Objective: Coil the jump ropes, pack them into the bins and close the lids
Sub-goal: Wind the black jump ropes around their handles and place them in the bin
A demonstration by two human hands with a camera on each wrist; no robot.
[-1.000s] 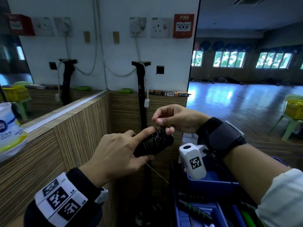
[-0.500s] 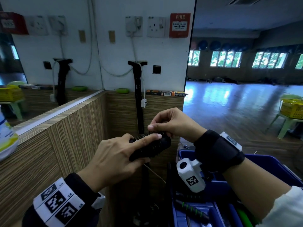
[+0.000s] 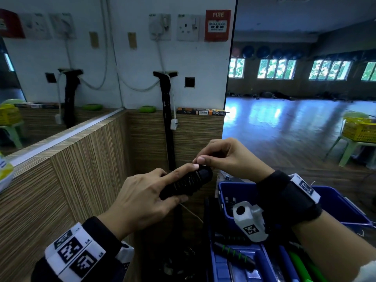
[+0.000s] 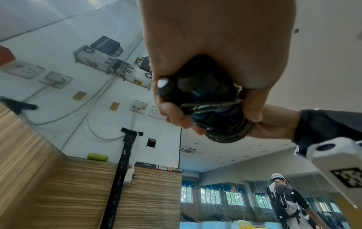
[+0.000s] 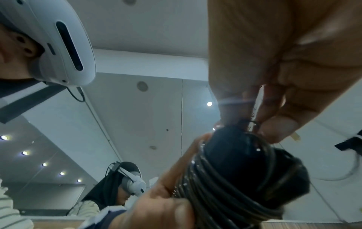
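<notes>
The black jump rope (image 3: 186,183), wound around its handles, is gripped mid-air by the left hand (image 3: 142,198) while its end is pinched by the right hand (image 3: 227,157), so tucking, then lowering into the near-right blue bin (image 3: 345,208), is judged next.

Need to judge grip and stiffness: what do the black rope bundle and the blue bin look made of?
Jump rope: glossy black cord, likely PVC or rubber, with highlights along the coils, wound round matte black handles, probably plastic or foam. Blue bin: smooth, moulded walls, apparently rigid plastic.
</notes>
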